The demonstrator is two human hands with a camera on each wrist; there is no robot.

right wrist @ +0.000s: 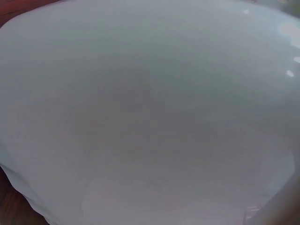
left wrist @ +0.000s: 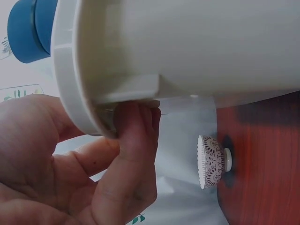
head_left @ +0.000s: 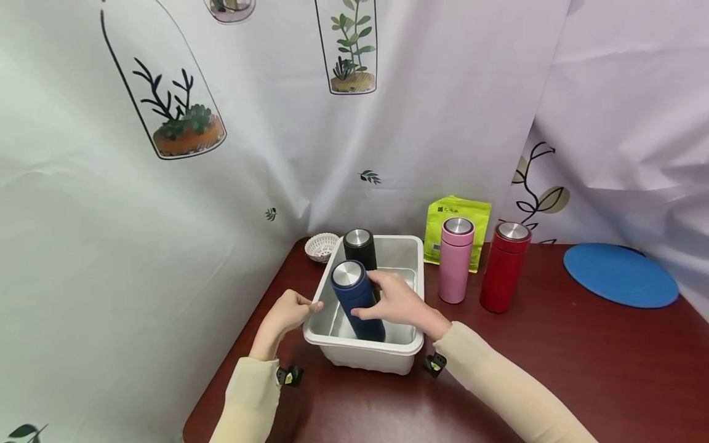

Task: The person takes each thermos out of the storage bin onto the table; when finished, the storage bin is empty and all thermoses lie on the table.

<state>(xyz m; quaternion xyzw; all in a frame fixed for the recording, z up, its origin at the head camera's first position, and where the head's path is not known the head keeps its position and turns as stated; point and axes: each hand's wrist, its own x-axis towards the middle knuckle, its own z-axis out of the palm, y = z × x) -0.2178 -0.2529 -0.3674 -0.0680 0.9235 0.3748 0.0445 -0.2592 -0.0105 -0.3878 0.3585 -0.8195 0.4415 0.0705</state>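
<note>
A white plastic bin [head_left: 365, 354] stands on the dark red table. My left hand [head_left: 289, 312] pinches its left rim; in the left wrist view the fingers [left wrist: 136, 150] curl round the rim's underside. Inside the bin, my right hand [head_left: 396, 299] grips a dark blue thermos [head_left: 365, 326] with a silver-topped lid, thumb and fingers round its body. The thermos leans to the left, its base low in the bin. Behind it a black thermos [head_left: 359, 251] stands in the bin. The bin's pale wall [right wrist: 140, 117] fills the right wrist view, which hides the right fingers.
A pink thermos [head_left: 454, 271] and a red thermos [head_left: 503, 274] stand right of the bin, with a yellow-green pouch [head_left: 437, 224] behind. Farther right lies a round blue mat [head_left: 620, 277]. A small white patterned bowl [head_left: 321, 247] sits at the bin's back left, near the curtain.
</note>
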